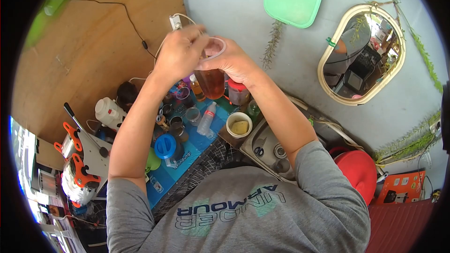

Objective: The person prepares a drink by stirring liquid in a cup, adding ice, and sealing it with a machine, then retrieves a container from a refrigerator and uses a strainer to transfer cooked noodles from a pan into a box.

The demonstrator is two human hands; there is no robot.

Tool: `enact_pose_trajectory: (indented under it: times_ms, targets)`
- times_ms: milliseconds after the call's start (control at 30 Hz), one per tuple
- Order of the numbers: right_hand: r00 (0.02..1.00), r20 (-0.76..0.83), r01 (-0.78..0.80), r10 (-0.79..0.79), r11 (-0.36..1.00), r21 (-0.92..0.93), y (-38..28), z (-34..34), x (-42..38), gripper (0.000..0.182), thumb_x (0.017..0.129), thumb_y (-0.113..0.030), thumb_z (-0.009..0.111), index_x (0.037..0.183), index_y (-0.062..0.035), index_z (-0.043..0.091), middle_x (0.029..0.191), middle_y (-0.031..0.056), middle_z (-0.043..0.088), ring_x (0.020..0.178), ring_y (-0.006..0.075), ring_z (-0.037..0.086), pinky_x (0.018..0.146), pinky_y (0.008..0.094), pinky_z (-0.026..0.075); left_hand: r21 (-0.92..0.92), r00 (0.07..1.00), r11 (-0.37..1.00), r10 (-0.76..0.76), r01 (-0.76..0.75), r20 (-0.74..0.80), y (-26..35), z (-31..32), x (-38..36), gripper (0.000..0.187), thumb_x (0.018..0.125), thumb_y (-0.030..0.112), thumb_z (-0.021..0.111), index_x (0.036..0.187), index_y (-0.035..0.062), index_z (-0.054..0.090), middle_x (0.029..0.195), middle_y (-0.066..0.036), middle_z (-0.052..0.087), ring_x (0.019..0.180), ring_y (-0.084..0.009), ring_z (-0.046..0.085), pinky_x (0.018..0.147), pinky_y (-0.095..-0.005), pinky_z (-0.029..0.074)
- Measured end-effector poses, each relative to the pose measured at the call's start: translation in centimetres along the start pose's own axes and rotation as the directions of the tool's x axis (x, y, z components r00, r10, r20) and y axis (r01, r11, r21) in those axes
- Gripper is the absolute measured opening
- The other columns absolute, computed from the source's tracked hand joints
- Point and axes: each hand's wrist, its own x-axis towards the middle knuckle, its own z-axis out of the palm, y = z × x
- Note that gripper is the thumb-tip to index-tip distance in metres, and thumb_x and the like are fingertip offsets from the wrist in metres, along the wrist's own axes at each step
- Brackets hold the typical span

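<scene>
High in front of me, a clear plastic jar (210, 83) of reddish-brown liquid is raised above the table. My right hand (234, 62) grips it near its pale rim, thumb along the near side. My left hand (180, 52) is at the left of the jar's mouth with bent fingers, slightly blurred; anything between its fingertips is hidden. Behind the jar, on the blue table cover (190, 159), are a bottle of amber liquid (197, 89) and a red-lidded container (238, 93). Nearer me lies a clear water bottle (206, 119) beside a clear cup (192, 115).
A blue-lidded pitcher (168, 148) stands left of the metal sink (262, 164). A white tub (239, 124) with a yellow sponge is by the sink. Further left are a white jug (108, 113) and orange-handled pots (77, 182). A mirror (323, 77) hangs right.
</scene>
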Motion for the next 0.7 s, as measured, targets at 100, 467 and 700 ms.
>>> enact_pose_trajectory:
  times_ms: [100,467,700]
  targets:
    - [1.0,0.004,-0.003,0.003,1.0,-0.019,0.4,-0.1,0.0,0.063,0.066,-0.006,0.091,0.121,0.0015,0.061,0.116,0.0098,0.064,0.12,0.0228,0.055,0.1,0.0369,0.048,0.414,0.99,0.907,0.12,-0.078,-0.077,-0.4,-0.5,0.3,0.023,0.09,0.015,0.057,0.078,-0.0028,0.065,0.102,-0.024,0.069,0.09,-0.0392,0.067,0.078,-0.0468,0.053]
    - [0.999,-0.043,0.011,-0.013,0.999,-0.043,1.1,-0.8,0.7,0.063,0.067,-0.004,0.089,0.122,0.0009,0.06,0.117,0.0093,0.063,0.123,0.0228,0.054,0.103,0.0371,0.047,0.177,0.965,0.958,0.244,-0.224,-0.098,-2.7,0.1,0.4,0.025,0.09,0.013,0.058,0.075,-0.0066,0.06,0.087,-0.022,0.066,0.077,-0.0453,0.062,0.068,-0.0477,0.051]
    - [1.0,-0.017,-0.004,0.003,0.998,-0.058,1.8,-1.0,1.5,0.059,0.072,0.005,0.082,0.126,0.0007,0.058,0.123,0.0102,0.063,0.122,0.021,0.057,0.101,0.0367,0.051,0.239,0.992,0.968,0.1,-0.08,-0.073,-2.4,-0.9,0.5,0.024,0.091,0.017,0.061,0.084,-0.0046,0.067,0.103,-0.022,0.067,0.087,-0.0396,0.066,0.077,-0.0432,0.051]
